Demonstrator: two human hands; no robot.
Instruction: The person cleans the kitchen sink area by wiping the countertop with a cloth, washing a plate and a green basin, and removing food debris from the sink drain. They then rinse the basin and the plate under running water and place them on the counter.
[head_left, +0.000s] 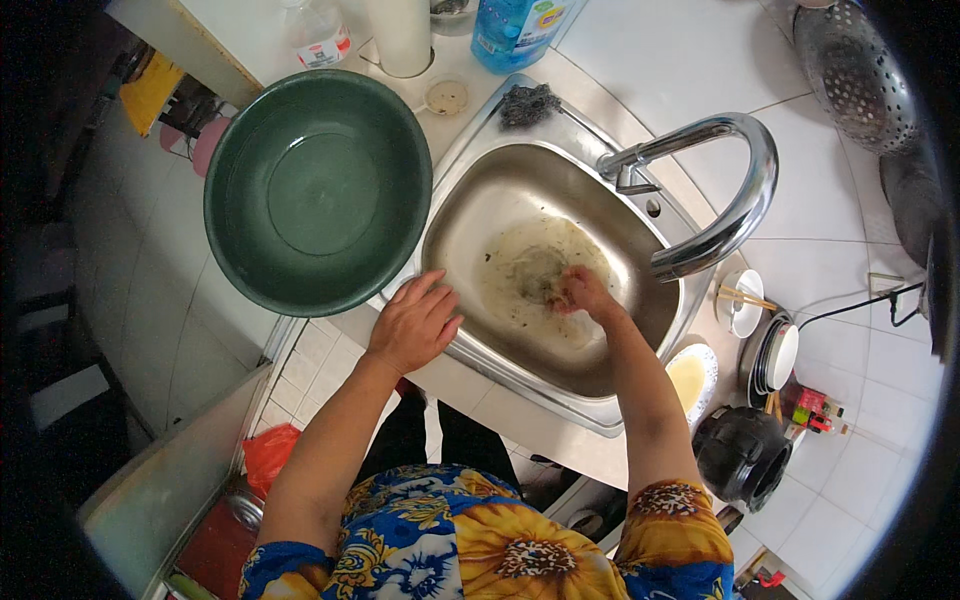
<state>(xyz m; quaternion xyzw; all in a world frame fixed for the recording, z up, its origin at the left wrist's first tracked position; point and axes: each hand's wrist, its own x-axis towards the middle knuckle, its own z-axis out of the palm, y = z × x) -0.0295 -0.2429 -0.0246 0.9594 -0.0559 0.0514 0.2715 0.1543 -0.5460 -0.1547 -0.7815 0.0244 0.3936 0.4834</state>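
Observation:
A stainless steel sink (480, 176) lies before me with a shallow pool of murky water (517, 259) at its bottom. Dark bits float in the water, thickest around the middle. My right hand (582, 291) reaches into this pool with fingers curled and partly under water; whether it grips anything is hidden. On the left rim of the sink rests my left hand (416, 321), palm down, fingers slightly apart and holding nothing. Just beyond it a large dark green plastic basin (322, 195) sits on the counter, with no contents visible.
A chrome faucet (761, 176) arches over the sink's right side. A dark scouring pad (527, 106) lies at the back corner, near a blue liquid bottle (517, 34). Along the right stand a white bowl with chopsticks (742, 315), a plate (691, 384) and a black pot (739, 454).

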